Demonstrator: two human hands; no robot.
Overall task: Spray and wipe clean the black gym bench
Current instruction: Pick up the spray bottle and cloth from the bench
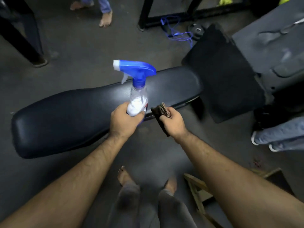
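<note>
Bare feet [125, 176] planted near the black gym bench [79, 116], the left hand [124, 120] grips the spray bottle [137, 89] low, nozzle aimed left; the right hand [174, 120] pinches a folded brown cloth [160, 115], ready to wipe.

Dim, soft-focus wide-angle view, bowed at the edges, with glare perhaps from overhead on the bench [164, 86].

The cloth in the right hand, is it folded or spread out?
Folded. The right hand grips the dark cloth bunched into a narrow strip, with stacked layer edges showing at its top.
</note>
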